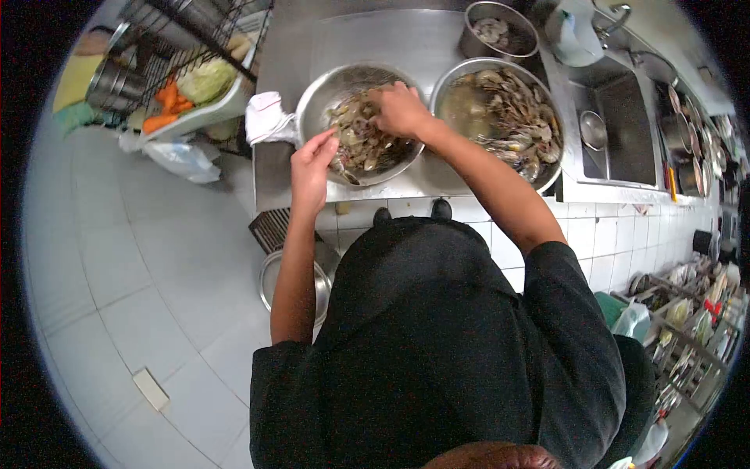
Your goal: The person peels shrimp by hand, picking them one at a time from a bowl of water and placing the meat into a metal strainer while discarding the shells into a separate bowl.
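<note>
Two wide metal bowls stand side by side on a steel counter. The left bowl (312,117) holds a heap of shrimp shells and heads (367,148). My left hand (314,160) is at its left rim, thumb and fingers pinched together; whatever they hold is too small to name. Over the upper right of the same heap, my right hand (402,109) reaches in with bent fingers, their tips hidden among the pieces. Whole shrimp (523,117) lie in cloudy water in the right bowl (558,148).
Behind the right bowl is a metal pot (516,48) with pale peeled shrimp. A white cloth (267,119) lies by the left bowl. Right, a sink (625,117) holds a ladle (593,130). Left, a crate (191,119) holds carrots and cabbage.
</note>
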A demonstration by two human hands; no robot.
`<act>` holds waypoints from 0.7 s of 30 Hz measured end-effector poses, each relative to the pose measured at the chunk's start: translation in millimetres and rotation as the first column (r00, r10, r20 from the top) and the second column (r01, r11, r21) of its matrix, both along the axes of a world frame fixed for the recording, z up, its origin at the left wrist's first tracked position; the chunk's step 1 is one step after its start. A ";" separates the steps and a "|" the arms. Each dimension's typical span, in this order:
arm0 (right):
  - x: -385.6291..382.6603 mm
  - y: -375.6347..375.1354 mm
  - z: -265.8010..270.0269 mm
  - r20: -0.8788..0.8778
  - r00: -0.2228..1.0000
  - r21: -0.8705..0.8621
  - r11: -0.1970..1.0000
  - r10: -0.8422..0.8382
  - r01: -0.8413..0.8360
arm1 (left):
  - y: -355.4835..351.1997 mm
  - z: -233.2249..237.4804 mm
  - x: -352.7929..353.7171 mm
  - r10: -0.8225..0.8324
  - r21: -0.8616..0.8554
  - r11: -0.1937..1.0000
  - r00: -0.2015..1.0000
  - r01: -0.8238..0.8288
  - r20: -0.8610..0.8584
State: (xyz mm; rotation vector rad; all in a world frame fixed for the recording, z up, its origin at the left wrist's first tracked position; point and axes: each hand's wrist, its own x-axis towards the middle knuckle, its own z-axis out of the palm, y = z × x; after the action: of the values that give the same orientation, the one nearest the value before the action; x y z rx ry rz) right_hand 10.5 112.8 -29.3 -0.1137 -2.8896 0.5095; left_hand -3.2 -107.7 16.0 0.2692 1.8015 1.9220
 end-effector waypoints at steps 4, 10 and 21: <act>36.4 71.3 26.2 0.193 0.969 0.153 0.980 -0.157 0.128 | 45.1 15.4 13.7 -0.149 -0.189 0.976 0.964 0.107 -0.222; 102.9 115.0 -14.9 0.158 0.984 0.414 0.910 -0.085 0.012 | 154.1 19.9 32.4 -0.418 -0.524 0.851 0.555 -0.039 -0.720; 172.5 137.9 27.9 0.019 0.880 -0.349 0.821 -0.475 0.451 | 248.0 -39.9 50.3 -0.843 -0.890 0.455 0.338 0.034 -0.418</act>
State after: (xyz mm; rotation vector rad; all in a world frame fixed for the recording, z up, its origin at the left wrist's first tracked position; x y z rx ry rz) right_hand 183.0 250.6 -1.4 -0.8155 -2.5346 0.8872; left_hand 47.2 140.3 -23.9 1.5049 2.4794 0.2772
